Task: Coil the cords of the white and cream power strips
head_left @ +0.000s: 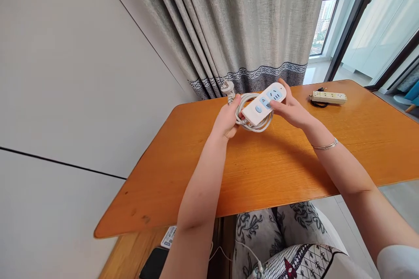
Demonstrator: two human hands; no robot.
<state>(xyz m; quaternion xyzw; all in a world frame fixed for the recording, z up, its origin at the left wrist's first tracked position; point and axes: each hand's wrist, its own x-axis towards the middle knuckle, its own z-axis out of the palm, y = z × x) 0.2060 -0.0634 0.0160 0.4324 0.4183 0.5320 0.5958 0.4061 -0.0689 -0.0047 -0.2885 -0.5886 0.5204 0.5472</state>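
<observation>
I hold a white power strip (264,102) with pale blue sockets above the orange wooden table (268,165). Its white cable (253,126) is coiled in loops under the strip, and the plug (228,89) sticks up at the left. My left hand (226,120) is closed round the coiled cable and the strip's near end. The fingers of my right hand (290,109) grip the strip's far end, thumb on its face. A thin silver bangle (325,145) sits on my right wrist.
A second, cream power strip (329,97) with a dark cable lies at the table's far right. Grey curtains (235,26) hang behind the table, a white wall is at left. A dark phone (154,263) lies on a lower shelf under the near edge.
</observation>
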